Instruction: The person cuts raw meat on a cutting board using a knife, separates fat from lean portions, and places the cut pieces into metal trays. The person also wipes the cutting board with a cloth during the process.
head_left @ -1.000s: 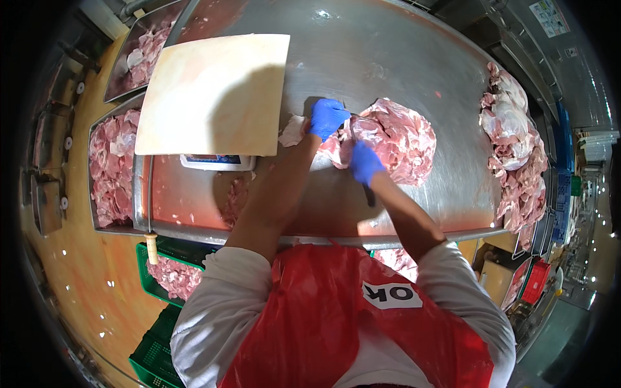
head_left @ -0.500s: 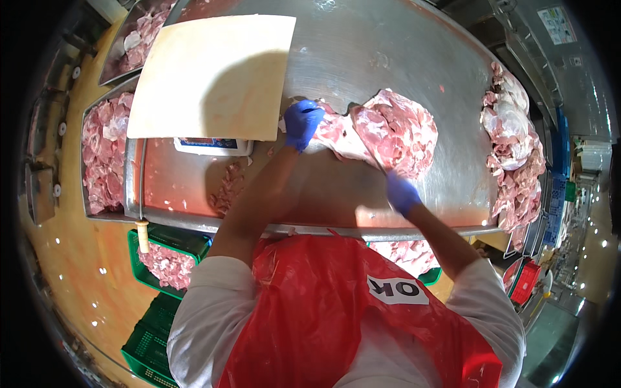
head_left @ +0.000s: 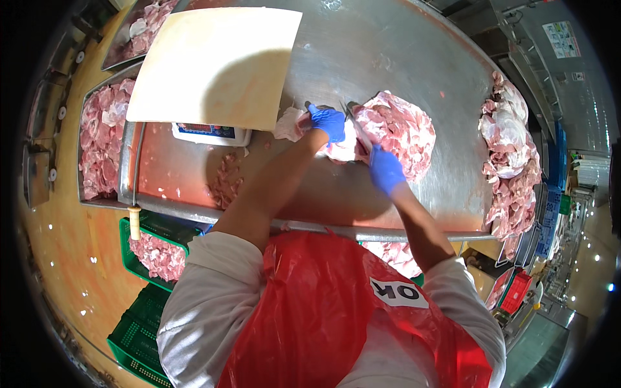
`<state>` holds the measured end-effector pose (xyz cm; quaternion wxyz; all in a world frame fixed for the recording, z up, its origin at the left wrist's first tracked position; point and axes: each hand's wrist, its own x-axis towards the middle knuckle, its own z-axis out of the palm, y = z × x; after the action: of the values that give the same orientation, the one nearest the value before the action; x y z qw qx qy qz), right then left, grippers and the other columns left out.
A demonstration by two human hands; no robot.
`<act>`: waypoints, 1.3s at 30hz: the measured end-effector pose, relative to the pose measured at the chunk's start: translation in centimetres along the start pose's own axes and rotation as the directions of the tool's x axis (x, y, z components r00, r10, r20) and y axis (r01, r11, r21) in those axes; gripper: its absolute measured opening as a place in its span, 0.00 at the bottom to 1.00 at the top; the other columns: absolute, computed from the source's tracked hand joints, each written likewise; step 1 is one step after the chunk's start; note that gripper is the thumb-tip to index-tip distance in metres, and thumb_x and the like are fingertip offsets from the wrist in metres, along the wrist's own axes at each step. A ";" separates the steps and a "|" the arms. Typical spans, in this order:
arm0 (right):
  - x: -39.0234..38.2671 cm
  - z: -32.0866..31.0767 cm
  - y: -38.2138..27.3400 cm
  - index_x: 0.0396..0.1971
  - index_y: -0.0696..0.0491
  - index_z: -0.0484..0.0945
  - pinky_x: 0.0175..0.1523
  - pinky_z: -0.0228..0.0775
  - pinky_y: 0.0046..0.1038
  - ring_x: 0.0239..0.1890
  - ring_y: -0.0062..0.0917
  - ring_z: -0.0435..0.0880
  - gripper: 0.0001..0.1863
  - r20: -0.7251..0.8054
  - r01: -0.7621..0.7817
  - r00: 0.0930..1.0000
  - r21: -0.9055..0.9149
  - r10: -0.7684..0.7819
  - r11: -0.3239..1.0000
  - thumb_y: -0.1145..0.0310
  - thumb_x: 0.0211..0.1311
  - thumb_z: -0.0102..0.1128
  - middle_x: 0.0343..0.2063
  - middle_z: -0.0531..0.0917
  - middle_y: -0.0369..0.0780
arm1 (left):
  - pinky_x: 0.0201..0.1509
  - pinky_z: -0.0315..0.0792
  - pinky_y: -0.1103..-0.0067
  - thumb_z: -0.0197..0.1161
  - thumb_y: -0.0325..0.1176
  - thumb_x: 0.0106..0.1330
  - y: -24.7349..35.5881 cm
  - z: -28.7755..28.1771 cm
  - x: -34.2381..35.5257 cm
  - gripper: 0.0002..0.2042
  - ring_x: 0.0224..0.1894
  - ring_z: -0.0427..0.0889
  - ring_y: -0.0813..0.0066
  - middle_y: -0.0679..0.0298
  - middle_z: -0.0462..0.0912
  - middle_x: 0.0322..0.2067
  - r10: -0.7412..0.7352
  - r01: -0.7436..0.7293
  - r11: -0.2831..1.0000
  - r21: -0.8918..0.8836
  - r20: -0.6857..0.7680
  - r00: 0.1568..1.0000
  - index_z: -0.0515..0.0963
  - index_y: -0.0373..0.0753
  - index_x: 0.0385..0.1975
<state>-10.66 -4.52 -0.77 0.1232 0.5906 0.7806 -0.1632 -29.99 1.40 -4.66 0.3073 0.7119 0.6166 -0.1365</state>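
My blue-gloved left hand (head_left: pixel 328 124) grips a pale piece of meat (head_left: pixel 344 146) just right of the white cutting board (head_left: pixel 210 64). My blue-gloved right hand (head_left: pixel 387 169) holds a knife (head_left: pixel 357 127), its blade pointing up and left along the edge of a large pink meat cut (head_left: pixel 401 129). A white scale (head_left: pixel 206 136) with a blue panel is partly under the board. Small scraps (head_left: pixel 228 181) lie on the steel worktable (head_left: pixel 317 45) left of my arms.
Steel trays of meat (head_left: pixel 100 142) line the left side. A heap of meat (head_left: pixel 508 149) sits at the table's right. Green crates (head_left: pixel 136 336) stand below at left, one holding meat (head_left: pixel 155 255). Blue crates (head_left: pixel 550 213) and a red crate (head_left: pixel 517 288) are at right.
Since half a second ago my left hand has moved rightward along the meat. My right hand has moved up and left with the knife, back closer to my left hand.
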 end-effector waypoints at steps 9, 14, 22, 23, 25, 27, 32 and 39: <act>1.5 0.2 -0.1 0.43 0.67 0.65 0.40 0.74 0.49 0.35 0.55 0.82 0.15 -0.020 0.010 1.000 0.014 -0.010 1.000 0.73 0.59 0.48 0.29 0.80 0.62 | 0.56 0.66 0.51 0.66 0.44 0.48 -2.2 2.4 0.8 0.25 0.45 0.82 0.52 0.52 0.83 0.42 0.062 -0.176 0.863 -0.474 -0.246 0.967 0.79 0.43 0.48; -0.6 0.0 -0.8 0.44 0.68 0.61 0.37 0.75 0.49 0.33 0.55 0.82 0.17 0.039 -0.067 0.997 0.010 0.066 0.998 0.74 0.58 0.49 0.28 0.80 0.62 | 0.50 0.76 0.64 0.65 0.47 0.49 1.5 3.9 2.7 0.23 0.43 0.82 0.48 0.44 0.83 0.39 -0.116 -0.063 0.767 -0.639 -0.235 0.965 0.82 0.34 0.38; 1.5 1.9 -1.7 0.45 0.66 0.63 0.44 0.74 0.48 0.39 0.53 0.82 0.16 0.053 0.007 0.999 0.026 -0.008 1.000 0.71 0.61 0.45 0.33 0.80 0.62 | 0.48 0.76 0.64 0.62 0.46 0.53 -0.2 6.3 4.7 0.20 0.44 0.82 0.46 0.41 0.82 0.37 -0.067 -0.137 0.713 -0.687 -0.262 0.963 0.83 0.33 0.33; 3.4 2.8 -1.7 0.44 0.66 0.65 0.45 0.74 0.47 0.40 0.53 0.82 0.16 0.038 -0.004 0.999 0.039 0.003 0.999 0.70 0.61 0.47 0.34 0.80 0.61 | 0.46 0.77 0.64 0.63 0.43 0.51 0.1 6.2 4.7 0.17 0.42 0.82 0.46 0.42 0.82 0.35 -0.132 -0.109 0.681 -0.724 -0.267 0.955 0.83 0.33 0.32; 6.3 2.5 -2.4 0.43 0.66 0.68 0.47 0.74 0.46 0.42 0.53 0.81 0.17 0.053 0.015 0.998 0.016 -0.016 1.000 0.67 0.62 0.49 0.36 0.80 0.61 | 0.45 0.77 0.64 0.63 0.42 0.52 0.2 5.7 4.2 0.16 0.41 0.82 0.45 0.42 0.82 0.34 -0.154 -0.143 0.657 -0.740 -0.318 0.936 0.83 0.34 0.31; 6.9 0.8 -2.9 0.44 0.65 0.70 0.47 0.74 0.45 0.43 0.52 0.81 0.18 0.133 0.069 0.989 -0.050 -0.062 0.996 0.64 0.64 0.50 0.37 0.80 0.62 | 0.44 0.77 0.62 0.62 0.39 0.52 0.5 4.3 2.2 0.13 0.39 0.82 0.45 0.43 0.82 0.32 -0.139 -0.181 0.640 -0.747 -0.345 0.928 0.83 0.36 0.29; 1.1 3.1 2.7 0.46 0.60 0.70 0.47 0.74 0.45 0.41 0.52 0.82 0.16 0.060 0.140 0.987 0.116 -0.148 0.983 0.63 0.66 0.48 0.36 0.82 0.56 | 0.40 0.76 0.62 0.62 0.38 0.52 0.1 4.1 1.6 0.11 0.35 0.82 0.45 0.46 0.82 0.30 -0.102 -0.305 0.744 -0.595 -0.552 0.827 0.83 0.38 0.26; 0.7 4.3 3.1 0.47 0.61 0.67 0.41 0.74 0.47 0.38 0.52 0.82 0.14 0.073 0.116 0.991 -0.014 -0.114 0.993 0.69 0.67 0.39 0.35 0.81 0.58 | 0.38 0.77 0.65 0.64 0.38 0.52 3.2 4.8 -3.2 0.11 0.33 0.84 0.57 0.49 0.83 0.29 0.385 -0.537 0.839 -0.090 -0.600 0.701 0.83 0.37 0.28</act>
<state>-7.91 -4.90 -5.35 0.1470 0.5372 0.8098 -0.1843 -26.72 -4.15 -5.68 0.2273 0.8056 0.4909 0.2416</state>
